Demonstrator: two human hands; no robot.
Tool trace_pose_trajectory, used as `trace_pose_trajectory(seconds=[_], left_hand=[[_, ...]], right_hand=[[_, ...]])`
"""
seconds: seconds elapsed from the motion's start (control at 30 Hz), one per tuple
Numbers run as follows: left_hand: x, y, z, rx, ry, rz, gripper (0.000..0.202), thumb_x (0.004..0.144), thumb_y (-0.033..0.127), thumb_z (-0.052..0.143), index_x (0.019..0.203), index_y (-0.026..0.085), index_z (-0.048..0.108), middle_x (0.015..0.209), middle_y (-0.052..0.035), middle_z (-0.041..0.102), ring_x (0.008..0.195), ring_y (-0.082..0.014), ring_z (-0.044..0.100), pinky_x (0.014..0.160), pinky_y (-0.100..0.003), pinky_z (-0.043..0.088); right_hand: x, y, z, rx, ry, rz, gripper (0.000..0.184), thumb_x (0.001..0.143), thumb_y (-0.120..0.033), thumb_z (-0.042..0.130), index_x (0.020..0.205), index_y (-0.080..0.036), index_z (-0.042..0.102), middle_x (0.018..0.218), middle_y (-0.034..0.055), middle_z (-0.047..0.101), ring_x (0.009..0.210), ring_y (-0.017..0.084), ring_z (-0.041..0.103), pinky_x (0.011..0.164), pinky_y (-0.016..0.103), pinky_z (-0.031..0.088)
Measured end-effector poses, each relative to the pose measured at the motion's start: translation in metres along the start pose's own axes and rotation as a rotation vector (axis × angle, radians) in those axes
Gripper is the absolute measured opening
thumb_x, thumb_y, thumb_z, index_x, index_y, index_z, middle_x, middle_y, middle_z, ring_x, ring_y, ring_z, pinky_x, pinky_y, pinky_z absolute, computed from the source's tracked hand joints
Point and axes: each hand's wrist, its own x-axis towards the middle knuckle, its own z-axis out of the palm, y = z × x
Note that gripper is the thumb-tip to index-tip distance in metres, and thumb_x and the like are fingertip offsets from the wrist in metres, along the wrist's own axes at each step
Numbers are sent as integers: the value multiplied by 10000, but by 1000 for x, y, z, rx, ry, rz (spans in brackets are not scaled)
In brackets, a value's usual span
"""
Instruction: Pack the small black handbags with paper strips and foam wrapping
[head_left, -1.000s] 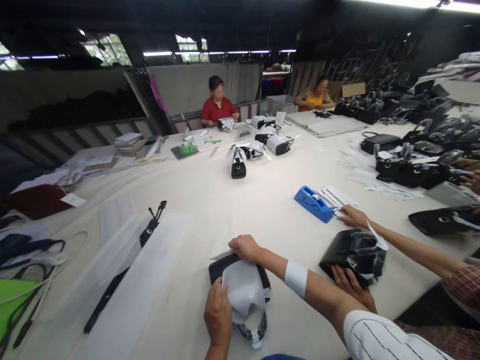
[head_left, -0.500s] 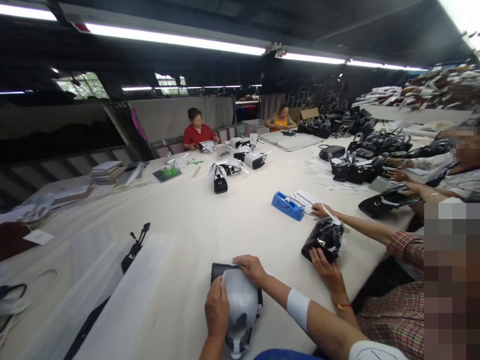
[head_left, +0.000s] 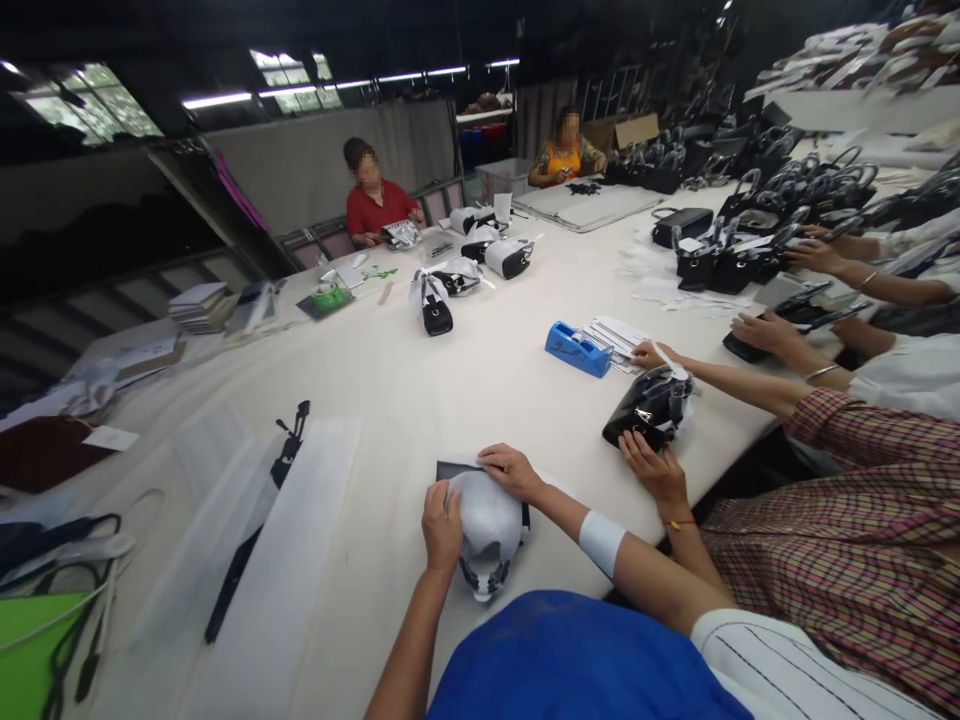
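Observation:
A black handbag (head_left: 452,470) with a white wrapping sheet (head_left: 491,508) over it lies on the table close in front of me. Its dark handles (head_left: 486,580) point toward my body. My left hand (head_left: 442,525) is closed around the left side of the bag, thumb on the white sheet. On the far right edge my right hand (head_left: 511,472) grips the bag and sheet with bent fingers. The underside of the bag is hidden.
A blue tape dispenser (head_left: 577,350) and paper strips (head_left: 619,338) lie ahead right, beside a co-worker's hands on another black handbag (head_left: 652,405). Wrapped bags (head_left: 435,310) stand farther off. At left are white sheets (head_left: 300,560) and a black strap (head_left: 247,560).
The view has tilted down, so the table and bag appear higher and more blue cloth shows in front. Both my hands stay on the wrapped handbag. The neighbouring co-worker still holds the other bag.

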Motion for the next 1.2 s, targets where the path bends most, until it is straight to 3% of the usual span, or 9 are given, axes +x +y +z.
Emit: trace_pose_trajectory(seconds=[0.1, 0.2, 0.3, 0.5, 0.67, 0.73, 0.83, 0.97, 1.2], left_hand=[[-1, 1, 1, 38, 25, 40, 221, 883, 315, 446, 1009, 189, 576, 1106, -111, 568, 1092, -239, 522, 994, -436, 427], [-1, 0, 1, 91, 63, 12, 180, 860, 331, 490, 903, 190, 594, 1293, -135, 477, 1234, -286, 433, 1051, -491, 368], [6, -8, -2, 30, -12, -13, 161, 851, 327, 500, 875, 193, 585, 1402, -126, 412, 1297, -282, 397, 1079, -490, 353], [45, -25, -11, -3, -342, 178, 117, 833, 260, 501, 882, 195, 585, 1367, -108, 493, 1344, -261, 362, 1119, -501, 310], [66, -13, -3, 14, -405, 224, 117, 841, 287, 501, 880, 201, 571, 1195, -108, 586, 1210, -260, 485, 1043, -502, 386], [66, -8, 2, 11, -367, 223, 201, 852, 325, 499, 999, 203, 564, 1122, -101, 603, 1136, -253, 525, 994, -488, 422], [59, -5, 6, 61, -336, 234, 341, 858, 350, 503, 1169, 213, 531, 1164, -103, 597, 1159, -268, 506, 1013, -501, 391], [49, -7, 5, 85, -343, 252, 349, 861, 341, 500, 1186, 224, 555, 1211, -98, 595, 1202, -279, 484, 1050, -505, 351], [47, -7, 6, 96, -319, 225, 342, 847, 312, 529, 1176, 231, 573, 1198, -94, 613, 1191, -277, 497, 1043, -492, 355]], right_hand=[[10, -2, -2, -13, -26, 61, 165, 883, -239, 544, 915, -223, 704, 971, 26, 687, 953, 146, 600, 893, 268, 443], [19, -6, 1, -99, 4, 243, 176, 909, -260, 498, 889, -210, 666, 924, 22, 682, 883, 146, 597, 819, 256, 430], [28, -8, 5, -188, -6, 365, 187, 920, -269, 454, 927, -211, 632, 914, 19, 676, 836, 148, 591, 759, 250, 413], [60, -1, -3, -203, -273, 287, 231, 844, -290, 539, 1001, -190, 675, 1014, 51, 688, 891, 166, 608, 762, 237, 410], [82, 6, -8, -245, -538, 292, 318, 792, -466, 606, 968, -230, 726, 935, 27, 719, 820, 178, 632, 683, 226, 398], [83, 8, -4, -315, -494, 293, 303, 861, -452, 527, 902, -227, 726, 892, 30, 720, 799, 172, 628, 659, 228, 376], [82, 11, 5, -424, -320, 334, 341, 932, -419, 427, 865, -216, 691, 886, 46, 709, 808, 167, 614, 663, 236, 353], [86, 21, 18, -475, -152, 481, 359, 974, -413, 344, 902, -214, 634, 878, 43, 690, 791, 154, 595, 666, 240, 338], [106, 49, 36, -477, -122, 607, 347, 974, -414, 345, 888, -211, 613, 873, 36, 677, 782, 152, 582, 648, 243, 323]])
